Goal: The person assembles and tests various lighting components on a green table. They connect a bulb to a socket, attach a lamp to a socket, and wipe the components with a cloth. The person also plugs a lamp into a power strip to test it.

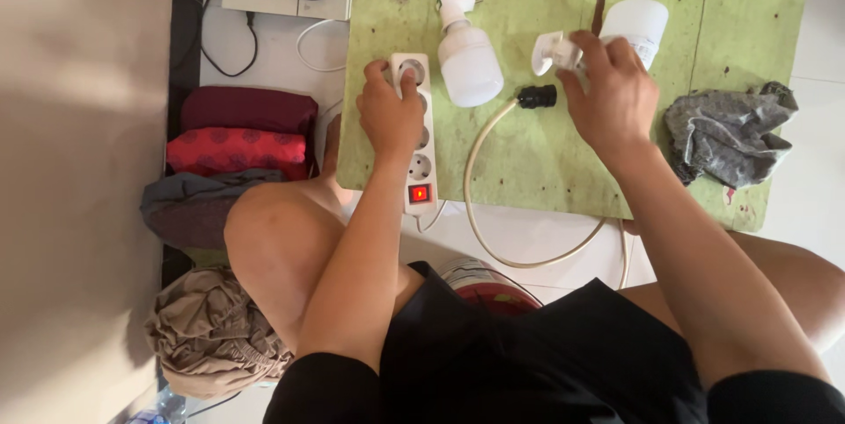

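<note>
Tabletop [546, 169]: pale green, dark-speckled. Power strip [419, 138], upper centre: white, red lit switch [420, 193]; both bulbs [466, 58] white, cable [480, 213] cream with black plug [537, 95]. Rag [731, 138], right: grey; folded cloths [238, 138], left: maroon and patterned red.

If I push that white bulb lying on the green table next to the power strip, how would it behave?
The white bulb lies on its side, and its rounded body suggests it would probably roll, likely in a curve since the plug end is narrower. It looks like light plastic, so a small nudge may move it. The left hand on the power strip might stop it.
</note>
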